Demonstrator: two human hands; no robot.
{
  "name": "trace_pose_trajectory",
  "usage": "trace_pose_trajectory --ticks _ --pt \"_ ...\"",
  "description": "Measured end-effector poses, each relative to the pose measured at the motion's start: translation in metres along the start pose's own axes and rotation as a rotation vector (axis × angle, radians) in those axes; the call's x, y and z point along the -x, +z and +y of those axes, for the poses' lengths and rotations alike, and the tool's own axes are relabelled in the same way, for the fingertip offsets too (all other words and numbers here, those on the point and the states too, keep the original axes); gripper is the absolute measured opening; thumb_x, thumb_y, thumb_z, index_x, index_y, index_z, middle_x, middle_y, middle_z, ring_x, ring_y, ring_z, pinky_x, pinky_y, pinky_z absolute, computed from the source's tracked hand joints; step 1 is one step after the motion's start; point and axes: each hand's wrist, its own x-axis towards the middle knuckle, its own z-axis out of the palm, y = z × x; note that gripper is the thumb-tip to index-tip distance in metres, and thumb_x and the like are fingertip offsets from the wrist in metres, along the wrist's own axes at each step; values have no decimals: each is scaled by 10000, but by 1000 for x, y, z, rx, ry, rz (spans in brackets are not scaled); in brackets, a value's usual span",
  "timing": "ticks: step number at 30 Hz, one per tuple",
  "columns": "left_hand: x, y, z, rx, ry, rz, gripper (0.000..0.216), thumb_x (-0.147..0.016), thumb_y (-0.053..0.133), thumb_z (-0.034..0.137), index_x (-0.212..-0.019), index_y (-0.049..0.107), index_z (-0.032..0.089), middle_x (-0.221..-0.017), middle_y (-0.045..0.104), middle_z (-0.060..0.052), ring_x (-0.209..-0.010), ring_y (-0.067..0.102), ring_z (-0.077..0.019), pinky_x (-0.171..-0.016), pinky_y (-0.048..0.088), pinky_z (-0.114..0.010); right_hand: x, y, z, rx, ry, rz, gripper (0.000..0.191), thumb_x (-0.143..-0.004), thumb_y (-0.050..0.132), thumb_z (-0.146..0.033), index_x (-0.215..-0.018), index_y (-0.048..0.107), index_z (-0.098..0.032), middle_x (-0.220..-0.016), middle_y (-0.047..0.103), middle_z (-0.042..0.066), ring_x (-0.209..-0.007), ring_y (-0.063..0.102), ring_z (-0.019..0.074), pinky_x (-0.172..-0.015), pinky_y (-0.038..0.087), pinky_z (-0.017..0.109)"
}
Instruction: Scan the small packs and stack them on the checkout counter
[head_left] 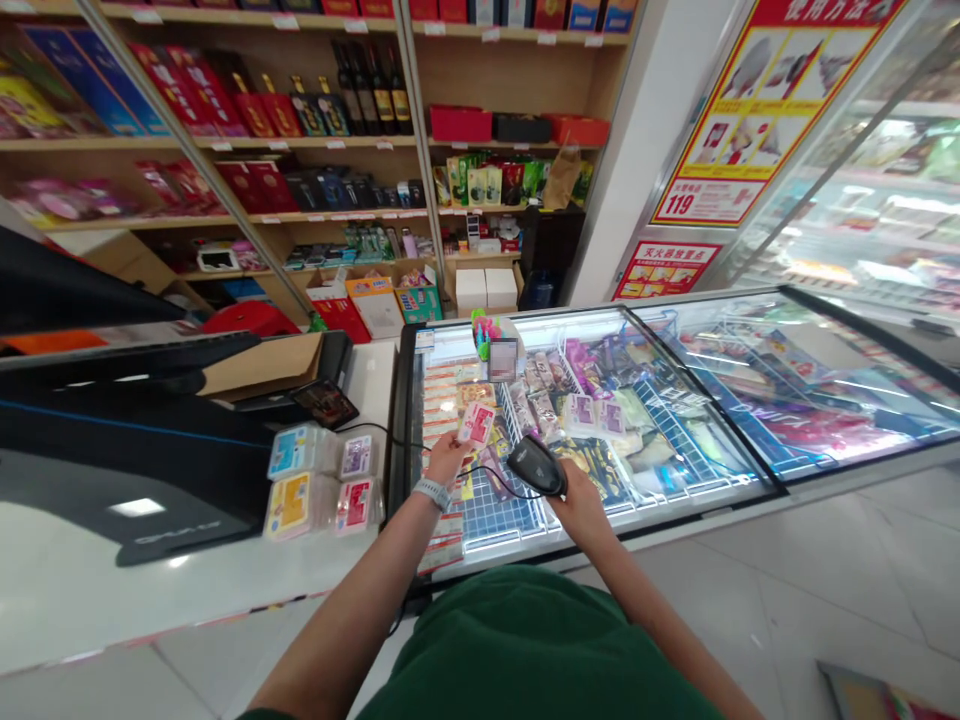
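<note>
My left hand (pixel 445 460), with a watch on the wrist, grips a small flat pack with a pink-red and white label (pixel 477 425) by its near edge. In my right hand (pixel 581 503) is a black barcode scanner (pixel 535 465), its head pointing left toward the pack. A thin black cable (pixel 480 468) runs from the scanner leftward past my left hand. Both hands are above the glass top of a chest freezer (pixel 517 535). Two packs with purple labels (pixel 594 414) lie on the glass right of the scanner. The fingers of my right hand are partly hidden by the scanner.
Stacked clear packs with blue, yellow, purple and red labels (pixel 322 480) stand on the white counter (pixel 202 590) at left, beside a large black machine (pixel 150 440). Shelves of bottles and boxes (pixel 322 120) line the wall behind. A colourful item and small card stand (pixel 502 360) sit on the freezer.
</note>
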Motion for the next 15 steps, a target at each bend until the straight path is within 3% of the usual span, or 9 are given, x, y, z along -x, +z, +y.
trace_pose_trajectory --ticks 6,15 --pt "-4 61 -12 84 -62 -107 401 -582 798 213 -940 621 167 -753 700 -36 -634 649 -140 -640 507 -274 10 -8 8 -18 74 32 306 -712 499 -132 -1008 552 -185 -919 634 75 -883 617 243 -778 502 363" --pt "-8 166 -19 92 -116 -326 450 -506 854 261 -903 677 146 -734 704 -62 -663 668 -199 -689 531 -338 28 -26 19 -38 221 172 253 -722 534 -175 -973 545 -207 -870 650 52 -830 637 232 -736 514 344"
